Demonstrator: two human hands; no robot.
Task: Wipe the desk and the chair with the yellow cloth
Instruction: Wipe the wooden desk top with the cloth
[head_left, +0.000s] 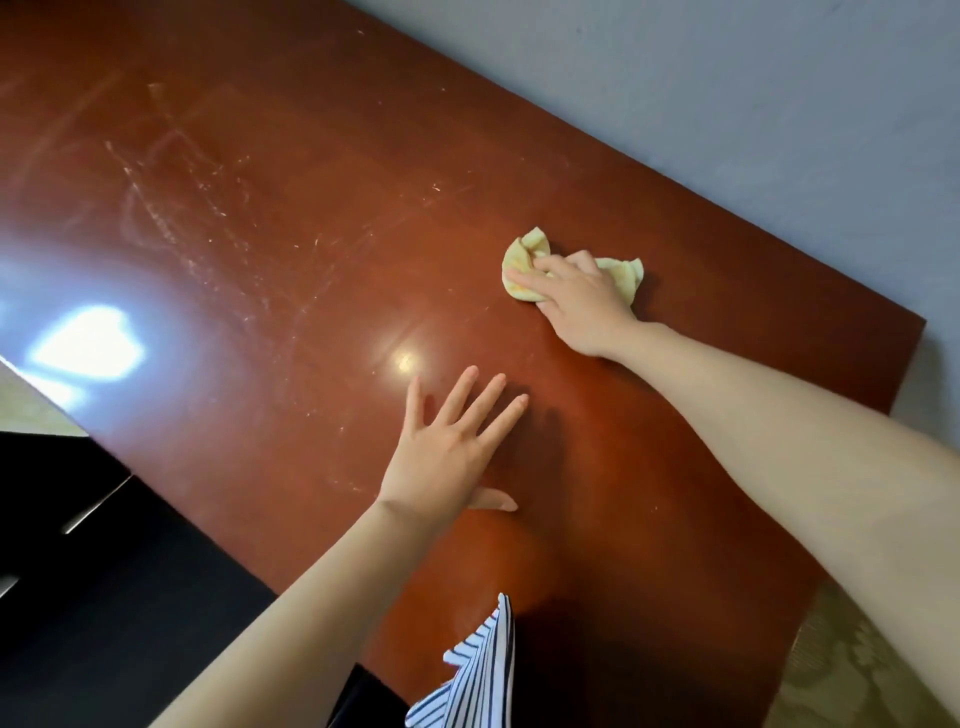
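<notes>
Head view. A reddish-brown desk (322, 218) is shown filling most of the frame, its long axis running from the lower right, where the person stands, toward the upper left; its far long edge lies against a grey wall (727, 93). A broad band of pale scuffs and streaks is seen across the middle and left of the desktop, with glare near the near long edge. Whether these marks are dust or scratches cannot be told. The chair is not clearly shown; a dark shape beyond the near edge at lower left cannot be identified.

The right forearm is extended from the lower right across the desktop toward the far edge. The right hand (582, 306) is laid palm-down, its fingers curled over and gripping the bunched yellow cloth (522, 260), which is pressed onto the wood near the far long edge, closer to the right end than to the left. The cloth protrudes ahead of and to either side of the fingers.

The left hand (447, 452) is spread flat on the bare desktop, nearer the near edge, holding nothing; it appears to serve as a brace.

The marked area lies to the left of the cloth, so the coming stroke is judged to run leftward along the long axis. The right hand alone is placed to make it. A striped garment edge (478, 670) is seen at the bottom.
</notes>
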